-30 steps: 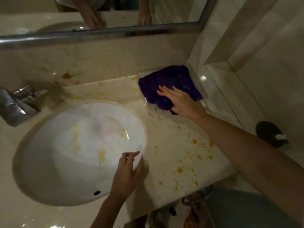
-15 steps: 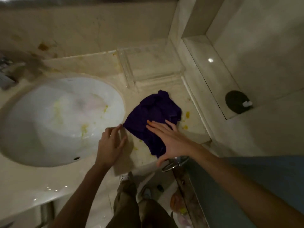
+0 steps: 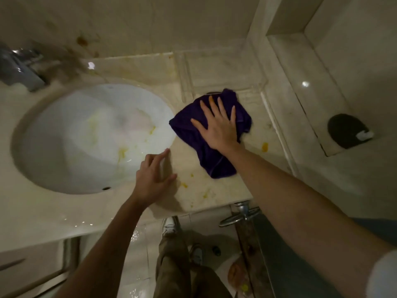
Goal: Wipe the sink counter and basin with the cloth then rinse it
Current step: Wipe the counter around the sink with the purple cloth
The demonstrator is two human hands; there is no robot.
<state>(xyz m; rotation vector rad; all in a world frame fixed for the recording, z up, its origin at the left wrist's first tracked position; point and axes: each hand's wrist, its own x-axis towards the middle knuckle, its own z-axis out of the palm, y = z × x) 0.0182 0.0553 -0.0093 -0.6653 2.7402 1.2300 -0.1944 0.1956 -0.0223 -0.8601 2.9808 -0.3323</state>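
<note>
A purple cloth (image 3: 189,134) lies crumpled on the beige marble counter (image 3: 214,190) right of the white oval basin (image 3: 64,147). My right hand (image 3: 219,125) presses flat on the cloth with fingers spread and straight. My left hand (image 3: 153,177) rests on the counter at the basin's right rim, fingers lightly bent, holding nothing. Yellow stains dot the basin's inside and the counter near its front edge and right of the cloth.
A chrome tap (image 3: 19,67) stands at the far left behind the basin. A clear tray (image 3: 223,69) sits at the back of the counter. A dark round object (image 3: 345,130) lies on the ledge to the right. A metal handle (image 3: 240,216) juts below the counter edge.
My right hand has pushed the cloth away from the counter's front edge, toward the tray. The left hand stays by the basin rim. The camera has tilted down.
</note>
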